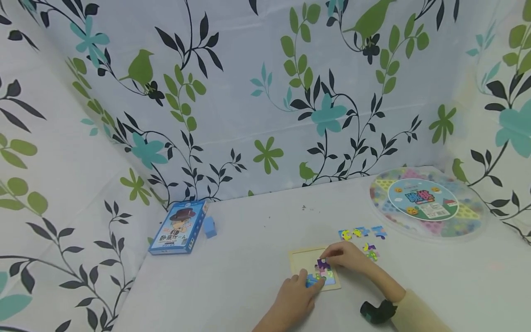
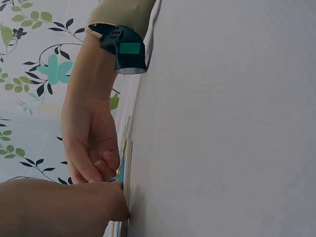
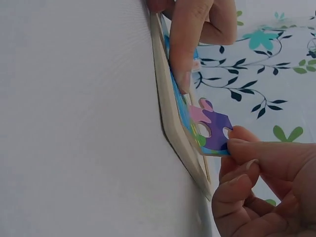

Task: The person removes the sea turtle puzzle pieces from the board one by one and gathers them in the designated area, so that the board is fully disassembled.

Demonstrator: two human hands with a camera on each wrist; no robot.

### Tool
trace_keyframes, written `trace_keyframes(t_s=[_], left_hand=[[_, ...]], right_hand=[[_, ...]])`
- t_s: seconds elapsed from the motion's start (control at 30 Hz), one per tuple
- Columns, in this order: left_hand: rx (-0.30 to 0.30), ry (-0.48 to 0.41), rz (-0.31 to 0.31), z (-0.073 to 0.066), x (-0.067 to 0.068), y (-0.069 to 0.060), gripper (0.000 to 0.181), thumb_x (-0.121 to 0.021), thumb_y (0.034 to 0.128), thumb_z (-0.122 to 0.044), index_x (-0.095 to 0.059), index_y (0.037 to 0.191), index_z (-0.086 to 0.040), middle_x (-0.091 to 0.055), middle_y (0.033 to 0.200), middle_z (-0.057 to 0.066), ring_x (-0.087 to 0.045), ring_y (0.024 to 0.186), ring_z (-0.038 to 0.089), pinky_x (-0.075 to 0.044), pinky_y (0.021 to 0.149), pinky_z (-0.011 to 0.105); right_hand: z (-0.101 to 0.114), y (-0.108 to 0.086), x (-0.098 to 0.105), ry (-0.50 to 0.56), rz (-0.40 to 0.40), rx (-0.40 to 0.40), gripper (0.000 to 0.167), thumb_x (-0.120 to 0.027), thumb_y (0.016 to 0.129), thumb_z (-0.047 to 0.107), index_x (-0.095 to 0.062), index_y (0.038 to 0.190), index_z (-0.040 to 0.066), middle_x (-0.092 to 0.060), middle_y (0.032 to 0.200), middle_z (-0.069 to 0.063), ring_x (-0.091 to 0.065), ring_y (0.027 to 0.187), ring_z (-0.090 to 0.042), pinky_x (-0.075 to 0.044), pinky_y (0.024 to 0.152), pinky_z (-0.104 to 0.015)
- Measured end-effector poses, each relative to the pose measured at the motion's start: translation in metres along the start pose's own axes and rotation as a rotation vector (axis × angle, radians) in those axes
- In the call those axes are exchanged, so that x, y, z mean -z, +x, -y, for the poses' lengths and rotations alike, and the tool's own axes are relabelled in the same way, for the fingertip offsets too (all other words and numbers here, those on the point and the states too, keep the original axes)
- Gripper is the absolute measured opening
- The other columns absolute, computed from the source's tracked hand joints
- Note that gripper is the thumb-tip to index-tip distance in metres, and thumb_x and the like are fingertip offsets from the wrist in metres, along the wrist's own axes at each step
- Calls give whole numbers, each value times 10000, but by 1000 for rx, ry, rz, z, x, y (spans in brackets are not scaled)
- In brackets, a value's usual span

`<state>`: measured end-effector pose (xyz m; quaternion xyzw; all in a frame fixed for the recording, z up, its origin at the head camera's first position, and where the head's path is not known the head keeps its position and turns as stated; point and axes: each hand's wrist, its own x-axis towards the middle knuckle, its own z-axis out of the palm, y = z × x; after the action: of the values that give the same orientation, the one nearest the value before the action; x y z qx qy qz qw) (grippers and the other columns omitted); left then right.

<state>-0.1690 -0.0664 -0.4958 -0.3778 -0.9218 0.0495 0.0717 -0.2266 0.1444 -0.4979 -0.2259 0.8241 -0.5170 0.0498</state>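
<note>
A shallow wooden puzzle tray (image 1: 303,260) lies on the white table, with several joined puzzle pieces (image 1: 330,278) in its near right part. My right hand (image 1: 350,258) pinches a purple and pink puzzle piece (image 3: 216,129) between thumb and index finger. That piece is tilted up from the tray at the right side. From the near side, my left hand (image 1: 292,299) presses a straight index finger (image 3: 183,64) on the pieces in the tray. In the left wrist view, the left hand (image 2: 64,207) hides most of the tray.
Several loose puzzle pieces (image 1: 361,231) lie beyond the tray, and another colourful group (image 1: 370,251) is beside my right hand. A round colourful package (image 1: 381,196) stands at the far right. At the left are a blue box (image 1: 176,230) and a small blue block (image 1: 209,227).
</note>
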Motion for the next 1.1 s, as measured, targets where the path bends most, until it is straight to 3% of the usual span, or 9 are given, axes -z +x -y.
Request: trace_keyframes(t_s=[0.23, 0.43, 0.53, 0.73, 0.93, 1.1], left_hand=[[-2, 32, 5, -1, 0, 0, 464, -588, 817, -299, -502, 1271, -343, -379, 871, 13, -354, 613, 83, -289, 506, 189], [-22, 60, -3, 1, 1, -1, 447, -580, 834, -308, -501, 1272, -343, -366, 846, 5, -352, 608, 80, -275, 483, 183], [-36, 68, 10, 4, 1, -3, 464, -588, 828, -307, -492, 1280, -340, -368, 846, 6, -347, 599, 77, -282, 477, 181], [-21, -46, 69, 13, -1, -5, 482, -568, 831, -281, -465, 1294, -364, -384, 860, -2, -336, 597, 78, -301, 509, 206], [-26, -100, 19, 9, -2, 5, 558, -570, 783, -246, -442, 1319, -334, -367, 838, -14, -313, 576, 78, -275, 500, 209], [24, -118, 57, 1, -1, 11, 534, -564, 773, -226, -483, 1292, -320, -396, 870, 25, -356, 582, 103, -301, 481, 231]], right_hand=[[-3, 1, -5, -15, -42, 11, 106, -610, 801, 29, -689, 863, 60, -626, 818, -8, -453, 488, -66, -380, 424, -225], [-1, 2, -11, -34, -105, -29, 88, -619, 793, 16, -678, 845, 55, -624, 800, -22, -452, 485, -73, -381, 421, -223], [0, 2, -13, -15, -92, -35, 77, -617, 800, 23, -674, 848, 44, -621, 792, -22, -450, 500, -75, -378, 433, -218], [-2, 3, -13, 21, -3, -55, 82, -616, 815, 51, -681, 864, 45, -612, 769, -6, -456, 517, -81, -383, 451, -215], [-2, 1, -4, -3, -6, -49, 94, -606, 814, 40, -683, 868, 42, -614, 783, -11, -456, 529, -86, -386, 466, -217], [-5, 1, -4, -30, -39, -24, 81, -615, 813, 40, -686, 849, 57, -628, 788, -7, -493, 587, -91, -411, 513, -225]])
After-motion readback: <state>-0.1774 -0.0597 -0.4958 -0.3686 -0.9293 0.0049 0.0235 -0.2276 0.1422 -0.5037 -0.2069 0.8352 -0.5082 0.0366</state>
